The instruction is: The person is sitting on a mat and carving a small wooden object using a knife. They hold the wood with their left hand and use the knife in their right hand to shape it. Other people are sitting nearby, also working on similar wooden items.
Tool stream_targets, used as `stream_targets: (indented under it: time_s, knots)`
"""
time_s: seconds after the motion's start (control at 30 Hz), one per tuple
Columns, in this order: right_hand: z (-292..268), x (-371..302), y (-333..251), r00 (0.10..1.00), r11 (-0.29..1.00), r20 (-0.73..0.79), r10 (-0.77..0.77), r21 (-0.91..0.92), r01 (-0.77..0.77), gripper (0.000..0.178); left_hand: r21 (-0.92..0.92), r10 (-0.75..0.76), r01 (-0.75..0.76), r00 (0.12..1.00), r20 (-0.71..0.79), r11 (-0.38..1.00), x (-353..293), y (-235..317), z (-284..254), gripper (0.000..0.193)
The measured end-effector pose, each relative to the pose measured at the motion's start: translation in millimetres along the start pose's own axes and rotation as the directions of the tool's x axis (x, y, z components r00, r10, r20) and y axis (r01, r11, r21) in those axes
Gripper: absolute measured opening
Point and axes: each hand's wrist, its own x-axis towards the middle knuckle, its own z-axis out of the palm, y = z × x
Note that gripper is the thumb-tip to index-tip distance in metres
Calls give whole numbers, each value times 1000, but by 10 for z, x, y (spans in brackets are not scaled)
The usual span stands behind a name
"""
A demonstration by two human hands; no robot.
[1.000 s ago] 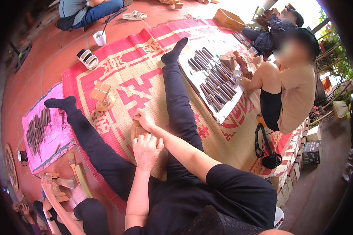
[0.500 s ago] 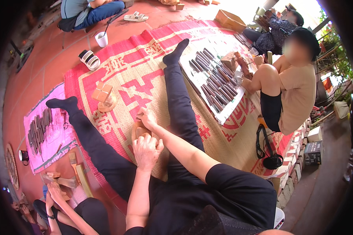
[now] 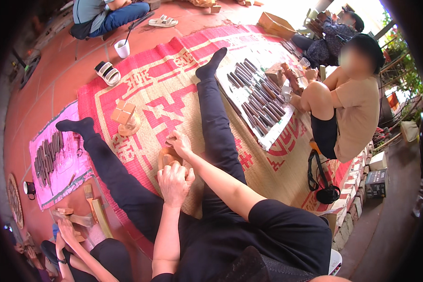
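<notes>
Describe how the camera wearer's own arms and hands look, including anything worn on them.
The sleeves are black and short; both forearms are bare. The left hand and right hand wear no gloves, and no watch or bracelet shows.

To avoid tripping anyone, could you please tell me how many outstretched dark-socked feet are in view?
2: the left foot near the pink cloth, the right foot near the white cloth. Co-workers' feet may be hidden.

Red tile floor [image 3: 42, 105] far and left, patterned mat [image 3: 176, 110] over it. Brick edging [image 3: 346, 229] right, plants [image 3: 412, 82] far right. Far side brightly lit.
</notes>
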Motion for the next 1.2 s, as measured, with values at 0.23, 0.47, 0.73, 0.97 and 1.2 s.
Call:
stream_targets:
  time_s: [0.23,0.47,0.73,0.97,1.2]
  knots:
    - [43,-221,-114,989,998,133,-70,2,70,16,-17,-19,19,1000,14,1000,-22,-5,2,23]
    - [68,18,-2,1000,1000,1,-18,3,18,15,-28,-22,23,1000,19,999,16,-44,-18,23]
    - [2,-117,-6,998,995,-8,-57,-78,56,17,-47,-13,15,1000,24,999,43,-7,-2,23]
    - [16,-135,51,999,996,49,1,94,-5,16,-29,-18,19,1000,25,999,18,-26,-30,22]
    - [21,-104,-14,1000,1000,31,2,-25,-1,21,-37,-4,5,1000,9,999,48,-25,3,26]
